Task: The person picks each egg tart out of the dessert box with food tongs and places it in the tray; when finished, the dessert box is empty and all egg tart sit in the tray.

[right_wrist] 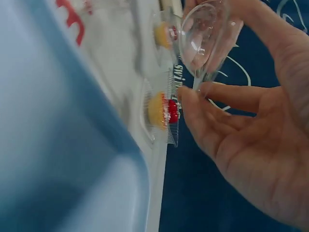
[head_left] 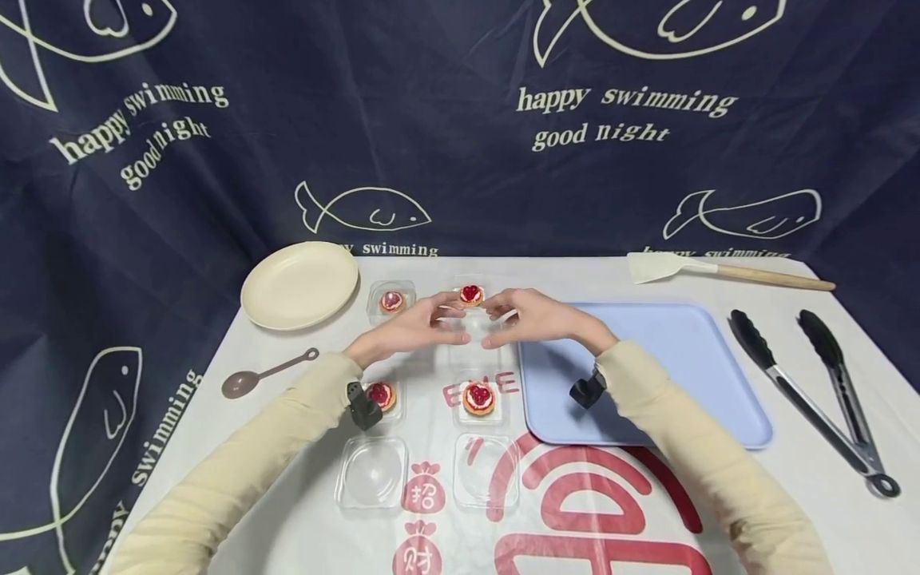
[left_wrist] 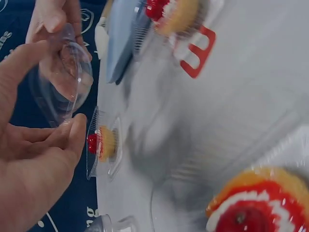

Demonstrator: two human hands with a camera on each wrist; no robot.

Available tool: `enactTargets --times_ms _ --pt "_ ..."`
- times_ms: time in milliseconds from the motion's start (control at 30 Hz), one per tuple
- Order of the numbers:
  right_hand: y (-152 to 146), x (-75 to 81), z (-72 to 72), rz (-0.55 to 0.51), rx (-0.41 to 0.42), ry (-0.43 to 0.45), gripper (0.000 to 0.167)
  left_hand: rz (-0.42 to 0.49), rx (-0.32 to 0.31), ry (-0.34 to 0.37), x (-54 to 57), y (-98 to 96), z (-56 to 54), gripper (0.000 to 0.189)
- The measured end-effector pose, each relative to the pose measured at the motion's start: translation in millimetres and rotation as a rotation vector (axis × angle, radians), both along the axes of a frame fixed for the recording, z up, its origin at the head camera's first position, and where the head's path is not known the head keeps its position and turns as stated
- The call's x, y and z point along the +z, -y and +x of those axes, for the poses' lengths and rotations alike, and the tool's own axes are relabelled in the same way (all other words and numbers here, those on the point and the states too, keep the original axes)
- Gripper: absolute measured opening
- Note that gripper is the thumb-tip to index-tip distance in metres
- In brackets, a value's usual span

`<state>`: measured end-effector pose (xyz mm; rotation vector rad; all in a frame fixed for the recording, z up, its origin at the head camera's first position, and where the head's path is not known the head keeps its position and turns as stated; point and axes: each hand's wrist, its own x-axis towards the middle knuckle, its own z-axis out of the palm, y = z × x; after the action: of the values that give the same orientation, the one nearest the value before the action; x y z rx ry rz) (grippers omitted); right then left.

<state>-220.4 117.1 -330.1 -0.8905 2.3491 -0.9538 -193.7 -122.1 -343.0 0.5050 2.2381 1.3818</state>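
Note:
My left hand (head_left: 417, 323) and right hand (head_left: 535, 315) pinch opposite edges of one clear plastic lid (left_wrist: 77, 87), raised above the table. From the head view the lid overlaps the area just in front of a red-topped tart (head_left: 471, 294) in its clear box at the back. Another boxed tart (head_left: 392, 301) sits left of that, beyond my left hand. Closer to me are two more tarts in clear holders, one (head_left: 479, 398) in the middle and one (head_left: 381, 395) partly behind the left wrist camera.
Two clear plastic pieces (head_left: 371, 473) (head_left: 486, 471) lie in front. A blue tray (head_left: 647, 375) is under my right forearm, with tongs (head_left: 826, 391) to its right and a spatula (head_left: 726, 270) behind. At left are a cream plate (head_left: 300, 286) and a brown spoon (head_left: 247, 382).

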Motion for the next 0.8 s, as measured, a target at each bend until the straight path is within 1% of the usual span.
enactTargets --times_ms 67,133,233,367,500,600,800 --pt "2.9 -2.1 2.0 0.053 0.014 -0.070 0.073 -0.049 -0.011 -0.029 -0.9 -1.1 0.9 0.080" --pt "5.2 -4.2 3.8 0.078 0.025 -0.131 0.074 -0.103 -0.019 -0.074 -2.7 -2.2 1.5 0.079" --pt "7.6 -8.5 5.9 0.106 0.022 -0.190 0.076 -0.180 -0.027 -0.139 -6.4 -3.7 1.3 0.073" --pt "11.5 -14.2 7.7 0.123 -0.009 -0.209 0.076 -0.255 -0.045 -0.209 -11.5 -5.2 -0.7 0.055" --pt "14.9 -20.2 9.3 0.147 -0.026 -0.219 0.075 -0.306 -0.075 -0.238 -14.6 -6.7 -2.1 0.039" --pt "16.1 -23.3 10.5 0.153 -0.036 -0.221 0.073 -0.326 -0.084 -0.238 -15.6 -7.5 -2.7 0.037" --pt "16.1 -24.1 10.8 0.142 -0.041 -0.235 0.065 -0.319 -0.083 -0.248 -15.4 -8.8 -2.8 0.039"
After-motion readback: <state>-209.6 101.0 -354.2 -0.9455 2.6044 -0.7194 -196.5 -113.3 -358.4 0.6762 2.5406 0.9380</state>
